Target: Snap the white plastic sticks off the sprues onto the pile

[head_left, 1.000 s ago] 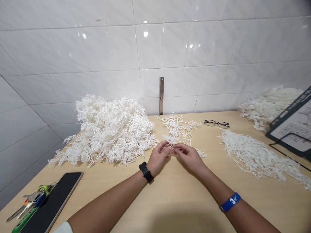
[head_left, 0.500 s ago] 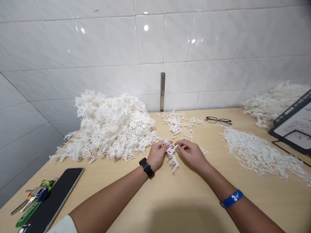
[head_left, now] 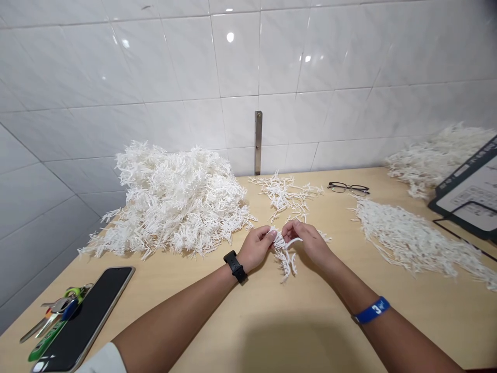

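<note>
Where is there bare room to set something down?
Tabletop between left forearm and right forearm, before the held white sprig; also between right forearm and flat white heap. Crowded: back left, large white pile; near left, phone and keys.

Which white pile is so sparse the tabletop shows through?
The small scatter beyond the right hand, between the big left heap and the eyeglasses. Tabletop shows between its strands; the heap and both right-side piles are densely massed.
</note>
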The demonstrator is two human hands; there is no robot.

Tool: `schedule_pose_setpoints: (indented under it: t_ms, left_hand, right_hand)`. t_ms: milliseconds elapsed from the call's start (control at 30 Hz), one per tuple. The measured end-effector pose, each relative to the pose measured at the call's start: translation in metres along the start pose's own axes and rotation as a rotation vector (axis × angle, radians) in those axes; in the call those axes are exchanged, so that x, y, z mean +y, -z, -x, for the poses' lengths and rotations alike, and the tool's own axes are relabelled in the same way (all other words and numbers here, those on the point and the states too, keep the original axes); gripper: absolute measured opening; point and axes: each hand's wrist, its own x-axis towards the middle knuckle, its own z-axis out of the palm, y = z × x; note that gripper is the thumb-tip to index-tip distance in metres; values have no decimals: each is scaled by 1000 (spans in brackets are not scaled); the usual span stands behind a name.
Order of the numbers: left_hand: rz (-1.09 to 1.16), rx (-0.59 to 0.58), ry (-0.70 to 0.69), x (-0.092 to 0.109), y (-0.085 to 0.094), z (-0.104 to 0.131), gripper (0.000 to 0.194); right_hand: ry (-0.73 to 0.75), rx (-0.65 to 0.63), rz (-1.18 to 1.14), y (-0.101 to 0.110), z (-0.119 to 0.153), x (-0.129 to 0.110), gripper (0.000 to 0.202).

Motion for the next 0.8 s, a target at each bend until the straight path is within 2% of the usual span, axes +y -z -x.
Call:
schedule_pose_setpoints:
  t_ms: [67,267,567,633,733,800]
  left_hand:
    - [-22,-23,-9,1,0,1,41]
    - [-98,-15,-18,5,0,2,40]
    - [-86,-120,34,4,1,2,39]
    - [-53,-85,34,4,2,2,39]
    - [36,53,44,5,3,2,40]
    - [78,114,69,3,4,1,39]
  right_hand:
    - [-24,-49,-25,0,0,0,50]
    - [-55,-130,78,-4,1,-1,39]
    - [-162,-205,-87,-4,2,-6,33]
    - [-113,-177,-47,-3,1,-6,31]
    - [-7,-110,124,-3,0,-5,24]
    - [8,-95,200,-3,-1,-4,19]
